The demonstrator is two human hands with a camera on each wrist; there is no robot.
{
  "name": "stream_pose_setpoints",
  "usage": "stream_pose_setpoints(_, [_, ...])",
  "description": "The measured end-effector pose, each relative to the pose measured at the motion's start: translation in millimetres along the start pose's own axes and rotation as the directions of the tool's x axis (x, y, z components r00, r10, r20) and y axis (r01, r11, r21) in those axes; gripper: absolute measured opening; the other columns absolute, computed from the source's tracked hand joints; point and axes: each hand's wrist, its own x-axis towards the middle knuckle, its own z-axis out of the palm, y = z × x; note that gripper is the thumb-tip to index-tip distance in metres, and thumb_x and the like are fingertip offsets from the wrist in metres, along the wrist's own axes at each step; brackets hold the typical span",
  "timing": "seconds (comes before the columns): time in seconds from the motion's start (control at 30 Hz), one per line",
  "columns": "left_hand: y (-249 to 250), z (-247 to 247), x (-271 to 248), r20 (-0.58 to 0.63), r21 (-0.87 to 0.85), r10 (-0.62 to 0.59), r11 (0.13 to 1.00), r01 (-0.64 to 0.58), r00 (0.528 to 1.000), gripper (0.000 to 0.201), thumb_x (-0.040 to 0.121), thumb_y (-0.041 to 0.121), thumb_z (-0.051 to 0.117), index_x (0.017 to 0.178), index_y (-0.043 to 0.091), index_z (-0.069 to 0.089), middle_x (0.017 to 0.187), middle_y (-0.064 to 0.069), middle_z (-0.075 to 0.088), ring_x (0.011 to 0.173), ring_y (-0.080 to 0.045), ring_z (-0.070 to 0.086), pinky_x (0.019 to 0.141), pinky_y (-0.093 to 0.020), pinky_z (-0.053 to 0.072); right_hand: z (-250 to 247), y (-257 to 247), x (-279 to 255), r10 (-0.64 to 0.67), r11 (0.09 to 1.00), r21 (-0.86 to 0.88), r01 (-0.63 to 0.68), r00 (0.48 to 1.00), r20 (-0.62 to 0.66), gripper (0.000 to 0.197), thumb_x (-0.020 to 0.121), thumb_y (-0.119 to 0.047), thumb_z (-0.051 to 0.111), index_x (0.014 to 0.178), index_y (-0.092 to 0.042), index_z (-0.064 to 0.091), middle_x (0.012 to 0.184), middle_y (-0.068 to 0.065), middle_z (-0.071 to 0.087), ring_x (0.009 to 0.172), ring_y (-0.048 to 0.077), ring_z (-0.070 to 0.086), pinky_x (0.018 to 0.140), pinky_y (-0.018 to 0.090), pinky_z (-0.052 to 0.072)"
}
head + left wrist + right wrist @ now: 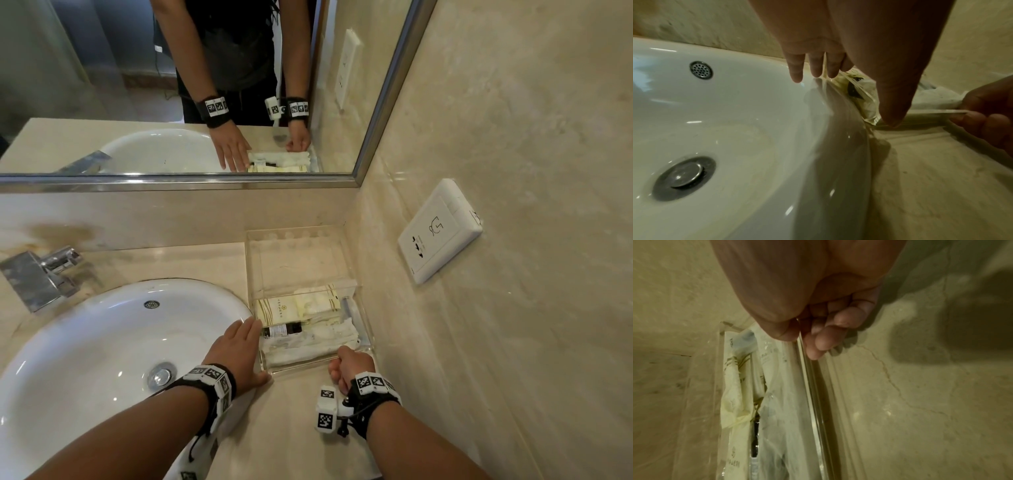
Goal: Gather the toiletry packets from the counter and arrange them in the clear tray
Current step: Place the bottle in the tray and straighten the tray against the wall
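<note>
The clear tray [298, 253] stands on the beige counter in the corner by the right wall. Several cream and white toiletry packets [308, 318] and a small dark bottle [284, 329] lie in its near half; the far half is bare. My left hand [251, 349] lies flat against the tray's left wall with its fingers [816, 66] straight. At the near rim [813, 394], my right hand [344, 365] pinches the wall, thumb inside and curled fingers [822, 340] outside. In the right wrist view the packets [740, 394] show through the clear wall.
A white sink basin [102, 342] borders the tray's left side, with a chrome faucet [41, 274] at the far left. The marble wall carries a white socket plate [440, 231] just right of the tray. A mirror [205, 85] hangs behind.
</note>
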Motion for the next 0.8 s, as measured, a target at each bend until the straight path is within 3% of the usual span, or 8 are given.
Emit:
stream_pose_setpoints(0.2, [-2,-6,10,-0.008,-0.025,-0.007,1.000,0.007,1.000,0.118,0.071,0.069,0.067,0.156,0.013,0.007,0.163,-0.006,0.011,0.150,-0.026,0.012,0.121,-0.038,0.022,6,-5,7,0.018,1.000,0.007,-0.018,1.000,0.004,0.036,0.091,-0.022,0.052,0.067,0.000,0.068,0.059,0.013,0.064,0.039,0.018,0.043,0.037,0.020,0.027])
stream_pose_setpoints(0.63, [-7,-16,24,-0.051,-0.008,0.005,1.000,-0.006,0.999,0.112,0.070,0.067,0.069,0.152,0.013,0.015,0.159,-0.004,0.020,0.145,-0.023,0.022,0.116,-0.036,0.032,12,-25,6,0.033,0.998,0.050,-0.033,0.999,-0.013,0.029,0.093,-0.016,0.052,0.080,0.004,0.069,0.056,0.009,0.064,0.034,0.014,0.044,0.034,0.018,0.027])
stream_pose_setpoints(0.8, [-10,-20,25,-0.068,-0.051,-0.007,0.999,0.004,0.998,0.109,0.068,0.067,0.071,0.150,0.018,0.019,0.156,0.000,0.026,0.140,-0.022,0.029,0.110,-0.036,0.039,14,-30,7,0.033,0.999,0.022,-0.033,0.999,-0.015,0.036,0.094,-0.020,0.052,0.070,0.003,0.068,0.053,0.011,0.060,0.028,0.014,0.037,0.034,0.018,0.025])
